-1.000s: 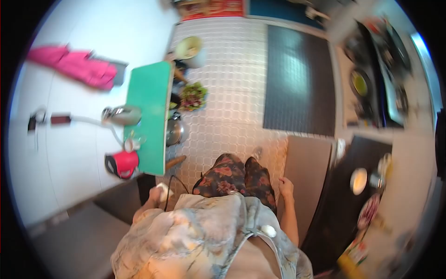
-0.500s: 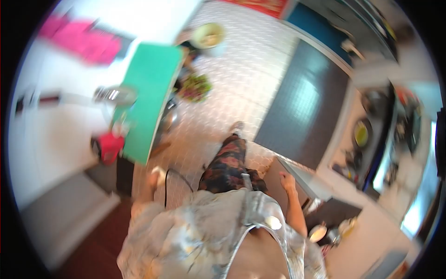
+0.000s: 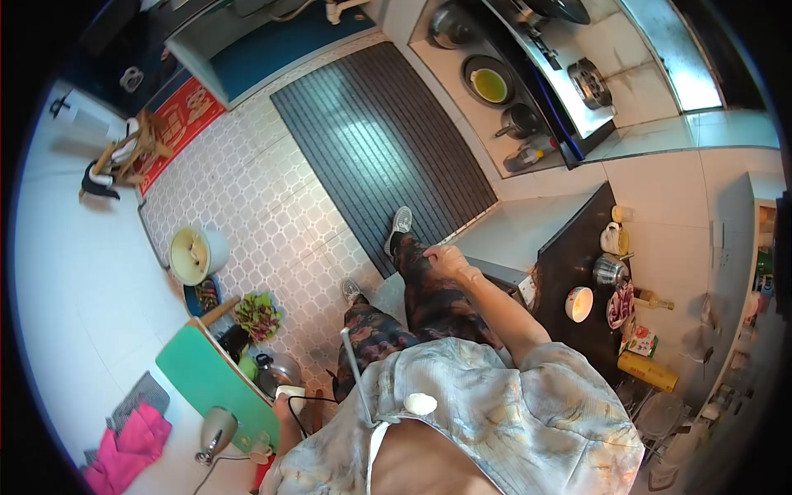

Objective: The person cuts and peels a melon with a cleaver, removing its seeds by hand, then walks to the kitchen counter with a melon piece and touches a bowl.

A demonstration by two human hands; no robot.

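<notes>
My left hand is low at the table's near edge, closed around a white device with a black cord; its exact kind does not show. Beside it is a green-topped table, with a silver hand-blender-like appliance lying on it. My right hand hangs in front of my thigh, fingers curled, nothing visible in them. It is apart from the dark counter on the right.
A ribbed mat lies on the tiled floor ahead. Leafy greens and a pale bucket stand left. A bowl sits on the right counter. Pans rest below the stove. A wooden stool is far left.
My view has swung to the right, and more of the right counter shows. The white device stays in my left hand. My right hand now sits farther forward, over my thigh.
</notes>
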